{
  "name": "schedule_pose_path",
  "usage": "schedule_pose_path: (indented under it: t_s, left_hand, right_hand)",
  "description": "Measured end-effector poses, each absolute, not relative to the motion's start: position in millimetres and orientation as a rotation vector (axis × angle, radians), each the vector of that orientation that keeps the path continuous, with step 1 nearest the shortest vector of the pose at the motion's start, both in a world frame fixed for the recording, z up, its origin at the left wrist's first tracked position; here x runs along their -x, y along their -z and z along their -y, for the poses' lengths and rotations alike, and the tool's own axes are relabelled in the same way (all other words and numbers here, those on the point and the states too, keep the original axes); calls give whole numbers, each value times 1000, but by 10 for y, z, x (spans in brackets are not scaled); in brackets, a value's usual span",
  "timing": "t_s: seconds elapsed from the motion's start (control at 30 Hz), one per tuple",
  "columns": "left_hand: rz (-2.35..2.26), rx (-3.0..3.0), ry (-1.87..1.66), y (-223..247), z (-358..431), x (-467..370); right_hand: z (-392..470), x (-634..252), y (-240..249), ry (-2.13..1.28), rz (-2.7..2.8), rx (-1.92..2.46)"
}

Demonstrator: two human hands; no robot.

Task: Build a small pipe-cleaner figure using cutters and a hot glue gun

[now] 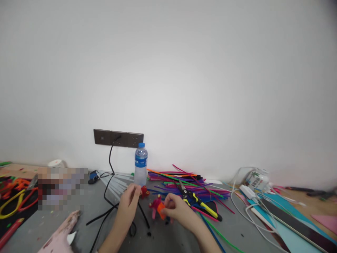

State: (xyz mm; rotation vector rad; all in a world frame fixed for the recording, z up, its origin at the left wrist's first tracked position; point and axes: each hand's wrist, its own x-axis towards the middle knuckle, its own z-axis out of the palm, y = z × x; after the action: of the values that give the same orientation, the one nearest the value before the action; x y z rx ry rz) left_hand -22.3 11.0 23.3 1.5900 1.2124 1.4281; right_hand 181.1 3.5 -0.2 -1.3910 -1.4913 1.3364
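My right hand point(176, 210) is closed, its thumb and fingers pinching a small pink and orange fuzzy figure point(157, 206) that looks made of pipe cleaners. To its left is my left hand point(129, 199), fingertips pressed together. A small red fuzzy piece point(144, 192) shows right at those fingertips; whether they grip it or it lies behind them, I cannot tell. From beside the left hand a black pipe cleaner point(143, 215) slants down to the right. Both hands are over the grey table point(171, 242), close to each other.
A water bottle point(141, 165) stands behind my hands. Coloured pipe cleaners point(184, 182) and yellow-black pliers point(202, 203) lie to the right. Farther right are a white cable point(252, 218) and a dark phone-like slab point(295, 225). Yellow-handled scissors point(13, 207) lie left; a black cord point(110, 160) hangs from the wall socket.
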Motion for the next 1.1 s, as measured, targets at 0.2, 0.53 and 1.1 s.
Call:
schedule_pose_path:
  t_s: [0.2, 0.53, 1.1]
  left_hand:
    - [-1506, -2166, -1197, -80, -222, 406]
    - [-1906, -2217, -740, 60, -278, 508]
    - [-1744, -1998, -1186, -82, -260, 587]
  right_hand:
    - [42, -1780, 35, -1275, 1582, 1577]
    - [-64, -1770, 19, -1174, 1539, 1446]
    - [21, -1706, 43, -1238, 1669, 1578]
